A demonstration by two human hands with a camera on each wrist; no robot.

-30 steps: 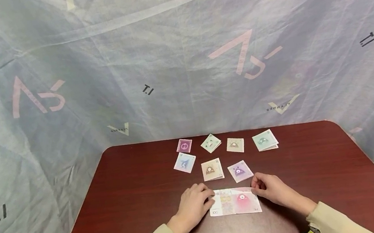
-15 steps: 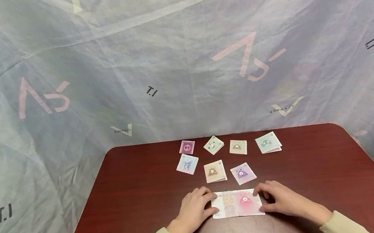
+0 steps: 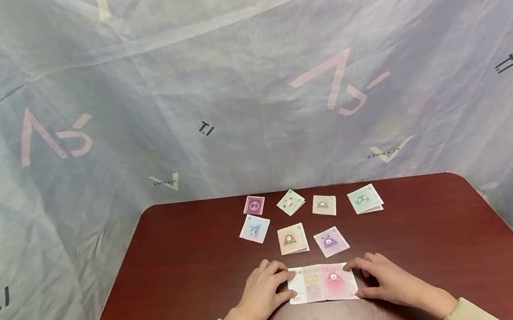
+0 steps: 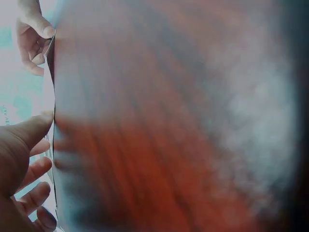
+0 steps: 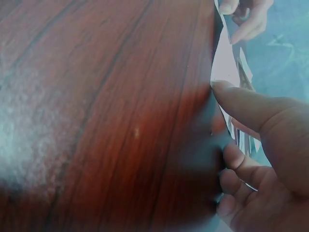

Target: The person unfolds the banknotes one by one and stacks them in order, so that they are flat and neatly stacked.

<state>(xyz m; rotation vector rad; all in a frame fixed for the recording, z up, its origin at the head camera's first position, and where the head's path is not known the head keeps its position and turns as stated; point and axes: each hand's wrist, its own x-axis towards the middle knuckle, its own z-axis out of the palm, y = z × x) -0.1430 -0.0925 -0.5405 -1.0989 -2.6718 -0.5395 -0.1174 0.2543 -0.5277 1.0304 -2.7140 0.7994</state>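
Note:
A pink-and-white 100 play banknote (image 3: 322,284) with a crease down its middle lies unfolded near the front of the table. At its left edge, my left hand (image 3: 265,293) touches the two corners with spread thumb and forefinger. My right hand (image 3: 391,278) does the same at the right edge, forefinger at the far corner and thumb at the near one. In the left wrist view the thumb of the left hand (image 4: 21,154) meets the note's near edge. The right wrist view has the right hand (image 5: 275,140) with its thumb tip on the paper.
Beyond the note lie several folded play notes, among them a tan one (image 3: 291,239), a violet one (image 3: 331,242), a blue one (image 3: 254,229) and a green one (image 3: 364,199). A grey printed cloth (image 3: 247,91) hangs behind the dark red table (image 3: 179,278).
My right hand has slid from the note's far right corner so that its thumb now touches the near corner. The left hand's thumb has come down toward the near left corner.

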